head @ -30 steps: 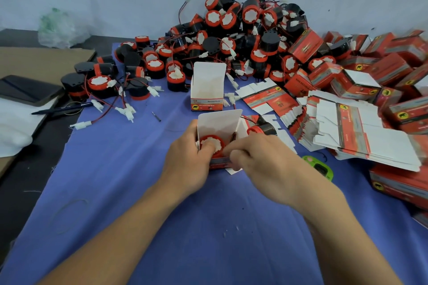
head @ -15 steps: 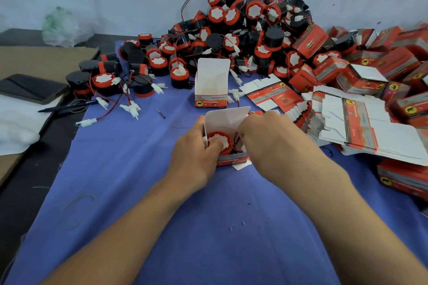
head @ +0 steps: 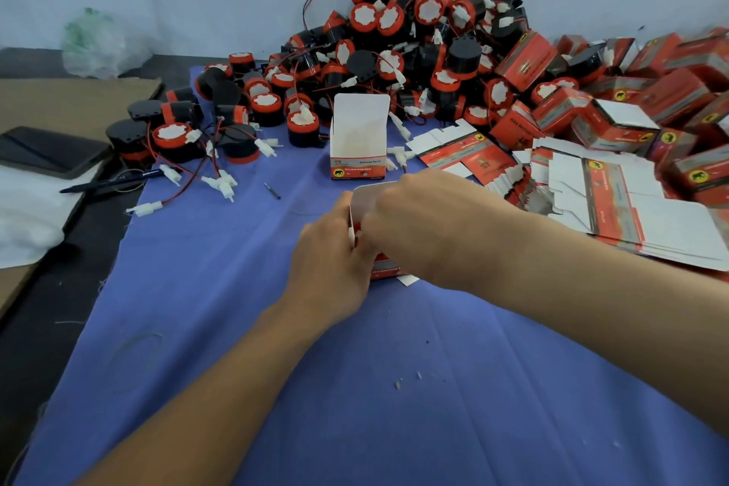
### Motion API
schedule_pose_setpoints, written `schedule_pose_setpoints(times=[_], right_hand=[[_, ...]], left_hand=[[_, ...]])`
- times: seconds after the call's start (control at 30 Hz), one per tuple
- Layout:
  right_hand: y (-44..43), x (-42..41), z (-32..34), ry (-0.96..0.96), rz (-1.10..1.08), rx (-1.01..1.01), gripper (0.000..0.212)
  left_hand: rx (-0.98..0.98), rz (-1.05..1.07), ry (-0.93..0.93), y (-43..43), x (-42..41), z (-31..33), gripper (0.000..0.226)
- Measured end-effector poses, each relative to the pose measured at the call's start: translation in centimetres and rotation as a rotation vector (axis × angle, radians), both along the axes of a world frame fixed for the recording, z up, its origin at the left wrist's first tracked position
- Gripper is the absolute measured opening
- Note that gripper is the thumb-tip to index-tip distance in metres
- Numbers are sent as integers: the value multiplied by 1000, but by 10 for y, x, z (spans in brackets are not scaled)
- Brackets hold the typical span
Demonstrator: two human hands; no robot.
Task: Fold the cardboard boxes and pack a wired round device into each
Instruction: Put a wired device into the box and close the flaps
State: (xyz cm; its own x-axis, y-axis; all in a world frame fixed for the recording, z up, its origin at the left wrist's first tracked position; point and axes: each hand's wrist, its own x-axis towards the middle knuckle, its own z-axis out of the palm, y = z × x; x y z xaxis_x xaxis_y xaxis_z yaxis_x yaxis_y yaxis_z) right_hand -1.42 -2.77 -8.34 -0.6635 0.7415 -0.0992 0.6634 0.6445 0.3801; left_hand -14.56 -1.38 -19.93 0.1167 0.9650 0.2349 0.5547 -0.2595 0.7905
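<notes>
A small red and white cardboard box [head: 384,268] stands on the blue cloth [head: 276,387] between my hands. My left hand [head: 335,260] grips its left side, fingers curled at the white lid flap [head: 361,199]. My right hand [head: 430,225] lies over the box's open top and hides what is inside it. A second box [head: 358,142] stands open and upright just behind. A heap of black and red round wired devices [head: 394,47] is piled against the wall. Flat unfolded boxes [head: 615,209] lie stacked to the right.
Closed red boxes [head: 651,99] are piled at the far right. More devices with white plugs [head: 177,138] lie at the left of the cloth. A pen [head: 114,182], a dark phone [head: 47,150], brown cardboard [head: 75,99] and a plastic bag [head: 98,43] are at the left.
My right hand moved up over the box top, covering the red device that showed inside earlier. My left hand stays at the box's left side. The view has shifted closer.
</notes>
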Motion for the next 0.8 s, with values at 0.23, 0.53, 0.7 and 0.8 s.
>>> schedule_pose_setpoints(times=[0.23,0.53,0.7,0.8], right_hand=[[17,13,-13,169,-216,25,25],[13,14,-34,247,-430,132,34],[18,27,-36,153,-388,-124,23],[23,30,-33,215,-420,-196,34]], left_hand=[[-98,40,-49,4,1,2,31],[-89,31,-59,6,-1,-1,30],[-82,28,-75,5,0,-2,34],[-74,34,-63,6,-1,-2,34]])
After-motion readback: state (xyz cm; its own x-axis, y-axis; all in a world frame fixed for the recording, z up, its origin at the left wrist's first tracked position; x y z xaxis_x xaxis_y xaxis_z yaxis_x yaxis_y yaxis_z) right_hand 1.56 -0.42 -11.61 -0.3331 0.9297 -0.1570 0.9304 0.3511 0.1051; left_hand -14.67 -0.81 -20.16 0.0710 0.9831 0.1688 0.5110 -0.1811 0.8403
